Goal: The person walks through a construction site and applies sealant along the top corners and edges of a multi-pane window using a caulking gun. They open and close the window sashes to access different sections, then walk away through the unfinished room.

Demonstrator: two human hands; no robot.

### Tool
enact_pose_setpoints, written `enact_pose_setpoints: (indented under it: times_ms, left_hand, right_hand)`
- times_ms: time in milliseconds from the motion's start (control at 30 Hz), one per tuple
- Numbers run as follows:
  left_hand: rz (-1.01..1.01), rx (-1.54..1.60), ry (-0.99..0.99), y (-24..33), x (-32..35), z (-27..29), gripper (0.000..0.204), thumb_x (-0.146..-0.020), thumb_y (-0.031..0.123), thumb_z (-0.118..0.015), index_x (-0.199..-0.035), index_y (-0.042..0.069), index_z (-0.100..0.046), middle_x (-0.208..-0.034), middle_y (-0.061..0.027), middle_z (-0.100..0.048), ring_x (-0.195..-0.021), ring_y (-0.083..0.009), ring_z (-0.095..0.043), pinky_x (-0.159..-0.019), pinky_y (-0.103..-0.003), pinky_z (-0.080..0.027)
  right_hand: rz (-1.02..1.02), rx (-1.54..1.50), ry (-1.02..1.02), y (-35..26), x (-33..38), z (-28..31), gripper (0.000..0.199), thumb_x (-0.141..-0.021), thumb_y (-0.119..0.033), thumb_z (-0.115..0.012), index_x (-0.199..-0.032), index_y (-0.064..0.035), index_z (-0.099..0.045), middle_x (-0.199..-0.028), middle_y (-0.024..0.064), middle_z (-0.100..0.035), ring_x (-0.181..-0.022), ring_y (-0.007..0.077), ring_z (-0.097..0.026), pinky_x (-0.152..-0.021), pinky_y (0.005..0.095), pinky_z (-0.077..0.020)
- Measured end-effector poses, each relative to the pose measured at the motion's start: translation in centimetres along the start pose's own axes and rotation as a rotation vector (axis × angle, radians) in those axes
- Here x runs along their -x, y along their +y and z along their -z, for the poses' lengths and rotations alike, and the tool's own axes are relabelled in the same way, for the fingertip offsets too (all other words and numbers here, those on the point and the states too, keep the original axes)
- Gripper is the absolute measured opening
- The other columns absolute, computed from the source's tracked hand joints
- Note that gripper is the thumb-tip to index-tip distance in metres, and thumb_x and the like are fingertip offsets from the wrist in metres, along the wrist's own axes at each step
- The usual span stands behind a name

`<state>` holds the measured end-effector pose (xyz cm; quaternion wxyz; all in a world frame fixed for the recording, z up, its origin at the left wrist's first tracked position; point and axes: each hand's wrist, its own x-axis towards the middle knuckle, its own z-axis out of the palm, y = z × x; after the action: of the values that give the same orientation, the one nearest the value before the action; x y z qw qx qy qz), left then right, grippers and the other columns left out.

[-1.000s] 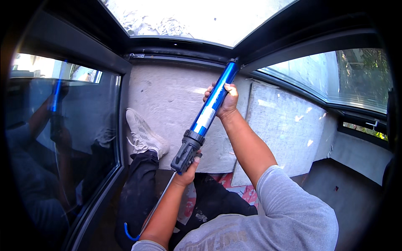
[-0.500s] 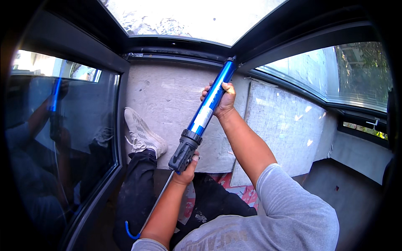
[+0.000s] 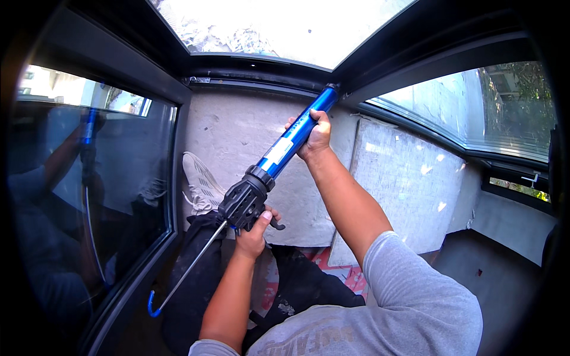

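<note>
I hold a caulking gun (image 3: 279, 155) with a long blue tube and a black handle block, tilted up to the right. Its tip meets the dark window frame corner (image 3: 332, 88) at the top. My left hand (image 3: 256, 228) grips the black handle and trigger. Higher up, my right hand (image 3: 312, 133) wraps around the blue tube. A thin metal plunger rod (image 3: 187, 273) with a blue hooked end runs down to the lower left.
A dark-framed glass pane (image 3: 89, 196) on the left mirrors my arm and the gun. A grey rough wall (image 3: 237, 133) lies ahead, with a grey board (image 3: 404, 190) leaning on the right. My white shoe (image 3: 200, 184) and dark trouser legs rest below.
The gun's tip and my right hand have shifted slightly left and up along the frame. Both grips are unchanged.
</note>
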<state>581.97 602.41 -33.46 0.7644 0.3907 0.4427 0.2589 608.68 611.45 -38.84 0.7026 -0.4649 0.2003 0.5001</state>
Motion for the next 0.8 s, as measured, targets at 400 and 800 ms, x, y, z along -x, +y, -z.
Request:
enact_pose_setpoints:
  times_ms: [400,800]
  left_hand:
    - [0.001,0.03,0.065,2.4,1.3,-1.6,0.022,-0.095,0.016,-0.063,-0.105,-0.004,-0.065,-0.093,-0.0155,-0.071,-0.087,-0.0272,-0.072,-0.083,-0.042,-0.059]
    - [0.011,0.018,0.051,3.1,-0.4,-1.4,0.02,-0.097,0.015,-0.063,-0.104,-0.004,-0.065,-0.091,-0.0157,-0.071,-0.083,-0.0262,-0.073,-0.079,-0.04,-0.06]
  right_hand:
    - [-0.003,-0.003,-0.001,-0.4,1.3,-0.8,0.049,-0.085,-0.04,-0.06,-0.109,0.0012,-0.05,-0.084,0.0216,-0.065,-0.076,0.0348,-0.068,-0.074,0.0481,-0.0567]
    - [-0.032,-0.072,0.02,-0.4,-1.3,-0.5,0.057,-0.082,-0.039,-0.064,-0.12,-0.0005,-0.046,-0.09,0.0225,-0.064,-0.078,0.0371,-0.066,-0.076,0.052,-0.0566]
